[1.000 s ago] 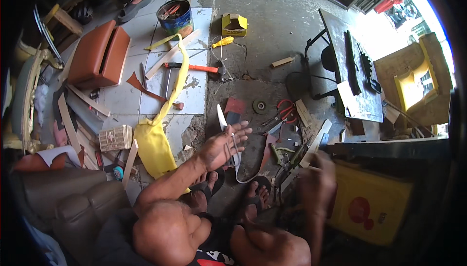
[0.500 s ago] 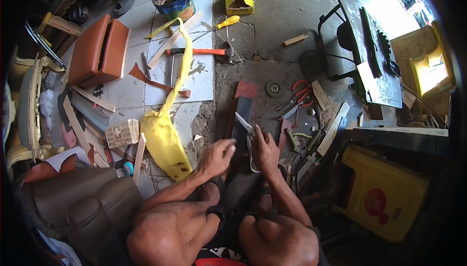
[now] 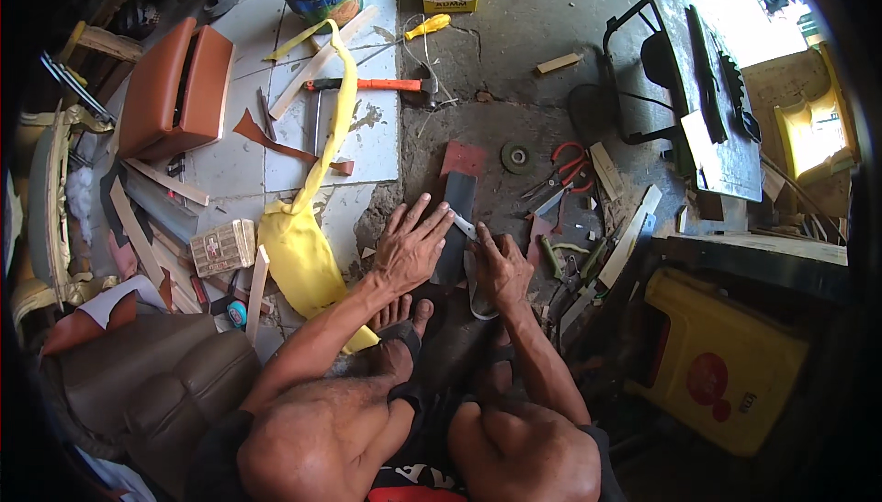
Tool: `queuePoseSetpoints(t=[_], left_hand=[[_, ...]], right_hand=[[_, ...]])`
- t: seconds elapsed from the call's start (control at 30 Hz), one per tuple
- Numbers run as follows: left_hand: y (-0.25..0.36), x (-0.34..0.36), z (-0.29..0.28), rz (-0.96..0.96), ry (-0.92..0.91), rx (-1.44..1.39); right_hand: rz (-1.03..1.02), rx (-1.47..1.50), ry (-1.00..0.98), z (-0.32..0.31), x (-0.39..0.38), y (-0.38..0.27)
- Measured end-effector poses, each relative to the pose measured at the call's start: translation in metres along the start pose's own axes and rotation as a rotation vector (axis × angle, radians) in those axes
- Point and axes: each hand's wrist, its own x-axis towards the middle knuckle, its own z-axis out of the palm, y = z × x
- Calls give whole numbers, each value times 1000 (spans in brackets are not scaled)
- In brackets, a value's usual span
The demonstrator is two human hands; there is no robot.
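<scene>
My right hand [image 3: 503, 272] is closed around pale metal scissors [image 3: 464, 225], their blades pointing up and left. A light handle loop hangs below the fingers. Flat and with its fingers stretched out, my left hand [image 3: 411, 247] reaches the blade tip with its fingertips. Beneath both lies a dark grey flat bar [image 3: 459, 194], partly hidden by the left hand. A reddish-brown piece [image 3: 464, 157] sticks out past the bar's far end.
Beyond the bar are a roll of tape [image 3: 516, 157] and red-handled scissors [image 3: 571, 169]. Pliers [image 3: 571, 274] and wood strips lie right. Yellow fabric [image 3: 303, 249], a hammer [image 3: 386, 85] and a brown cushioned block [image 3: 175, 98] are left. A yellow plastic chair [image 3: 726, 355] stands right.
My left hand has moved forward and opened flat, its fingertips now at the scissor blades. The right hand keeps hold of the scissors and has shifted slightly.
</scene>
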Motion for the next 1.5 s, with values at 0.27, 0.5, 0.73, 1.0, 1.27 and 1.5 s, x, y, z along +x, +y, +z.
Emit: queuePoseSetpoints(t=[0.27, 0.5, 0.73, 1.0, 1.27, 1.5], left_hand=[[16, -26, 0, -18, -82, -29], [31, -35, -8, 5, -173, -34], [7, 15, -9, -58, -51, -87], [27, -39, -9, -47, -179, -29], [50, -57, -17, -71, -209, -85], [3, 28, -8, -2, -90, -51]], right_hand=[[14, -9, 10, -10, -25, -5], [36, -19, -70, -13, -52, 2], [-58, -10, 40, -4, -7, 8], [22, -30, -29, -11, -36, 0], [57, 25, -113, -25, -73, -12], [51, -37, 38, -4, 32, 14]])
